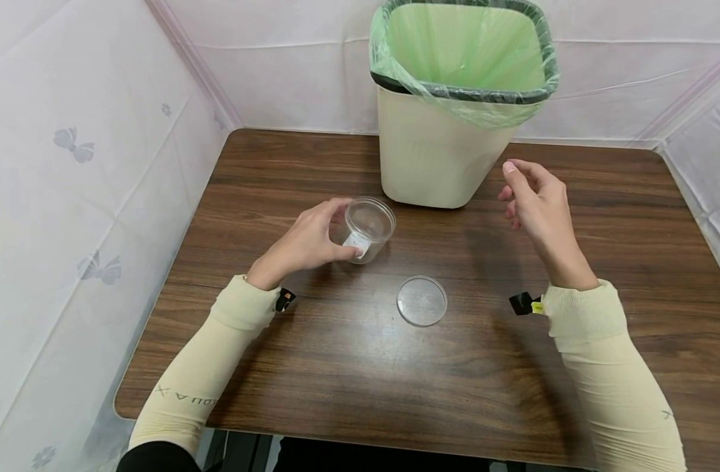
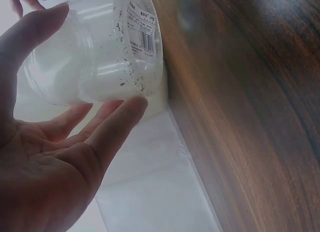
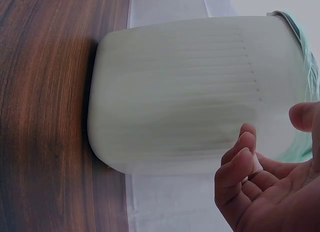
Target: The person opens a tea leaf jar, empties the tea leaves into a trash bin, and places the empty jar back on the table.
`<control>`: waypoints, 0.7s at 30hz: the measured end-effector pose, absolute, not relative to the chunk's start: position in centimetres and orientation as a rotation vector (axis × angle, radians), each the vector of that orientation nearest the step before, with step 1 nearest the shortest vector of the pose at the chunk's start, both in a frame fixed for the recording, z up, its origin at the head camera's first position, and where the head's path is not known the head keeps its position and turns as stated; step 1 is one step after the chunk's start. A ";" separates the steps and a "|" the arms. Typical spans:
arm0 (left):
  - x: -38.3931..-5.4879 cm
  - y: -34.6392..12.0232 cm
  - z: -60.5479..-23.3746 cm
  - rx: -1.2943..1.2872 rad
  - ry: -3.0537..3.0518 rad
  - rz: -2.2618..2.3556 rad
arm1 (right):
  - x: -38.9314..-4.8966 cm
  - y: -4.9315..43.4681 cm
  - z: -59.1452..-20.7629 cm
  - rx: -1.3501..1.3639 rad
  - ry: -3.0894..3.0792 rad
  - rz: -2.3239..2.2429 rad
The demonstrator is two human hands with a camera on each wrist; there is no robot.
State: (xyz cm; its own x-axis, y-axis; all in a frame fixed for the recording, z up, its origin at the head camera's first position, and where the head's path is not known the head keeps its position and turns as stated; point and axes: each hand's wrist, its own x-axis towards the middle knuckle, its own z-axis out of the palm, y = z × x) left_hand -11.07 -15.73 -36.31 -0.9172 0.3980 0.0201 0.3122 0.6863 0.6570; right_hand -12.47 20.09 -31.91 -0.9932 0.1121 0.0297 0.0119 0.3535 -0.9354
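My left hand (image 1: 309, 237) grips a clear plastic jar (image 1: 370, 226), its thumb on the near side and its fingers around the far side. The jar has no lid on its mouth. In the left wrist view, dark specks and a white barcode label (image 2: 142, 31) show toward the jar's base. A round clear lid (image 1: 421, 301) lies flat on the table, to the right of the jar and nearer me. My right hand (image 1: 537, 203) hangs in the air beside the bin with loosely curled fingers; nothing shows in its grasp.
A cream trash bin (image 1: 437, 151) with a green plastic liner (image 1: 466, 52) stands at the back of the brown wooden table (image 1: 313, 367). White sheeting (image 1: 277, 72) hangs behind the table and along its sides.
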 end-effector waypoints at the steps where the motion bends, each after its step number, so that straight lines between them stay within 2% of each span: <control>1: -11.1 -15.7 -36.4 0.589 2.764 1.046 | -12.5 20.1 -31.9 -0.115 -2.512 1.733; 21: -10.9 -16.5 -37.1 0.585 2.693 0.943 | -12.1 20.1 -32.2 -0.095 -2.571 1.692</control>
State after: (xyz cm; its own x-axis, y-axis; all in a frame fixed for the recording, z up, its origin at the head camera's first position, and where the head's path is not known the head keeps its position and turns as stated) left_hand -10.90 -16.46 -37.11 -0.8942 0.4401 -0.0816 0.2931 0.7136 0.6362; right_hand -12.07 20.13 -32.20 -0.9961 0.0857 0.0184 0.0170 0.3949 -0.9186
